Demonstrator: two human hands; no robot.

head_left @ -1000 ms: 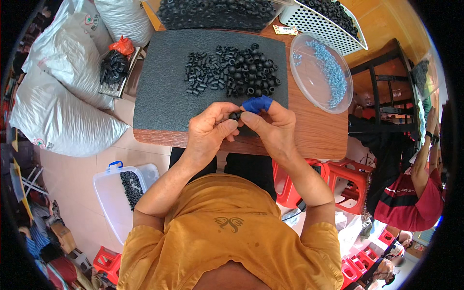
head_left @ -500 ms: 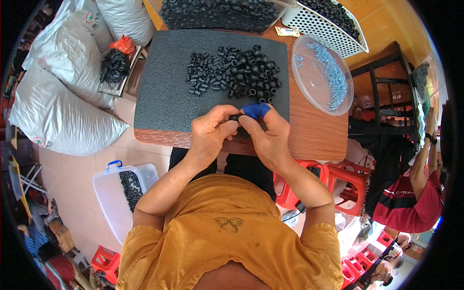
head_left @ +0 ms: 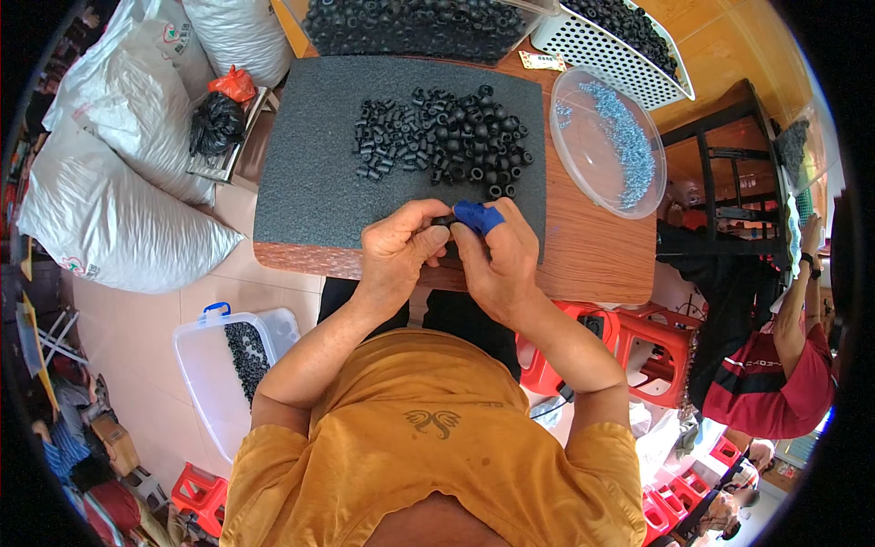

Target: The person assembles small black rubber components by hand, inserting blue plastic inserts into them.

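Note:
A small dark part (head_left: 444,221) sits between my two hands at the near edge of the grey foam mat (head_left: 305,155). My left hand (head_left: 398,251) pinches it from the left with thumb and forefinger. From the other side my right hand (head_left: 507,255) closes on its right end, a blue wrap (head_left: 478,217) covering the forefinger. The fingers hide most of the part. Just beyond lie two adjoining heaps on the mat: small black tube-like pieces (head_left: 387,137) on the left and rounder black hollow caps (head_left: 474,137) on the right.
A clear bin of black pieces (head_left: 410,32) and a white perforated basket (head_left: 611,50) stand at the back. Right of the mat lies a clear round lid (head_left: 597,164) with small blue bits. White sacks (head_left: 118,210) and a plastic tub (head_left: 214,383) are on the left; red stools (head_left: 652,356) stand right.
My right hand has turned slightly and shifted a little left, its blue-wrapped forefinger bending further over the part. My left hand has hardly moved.

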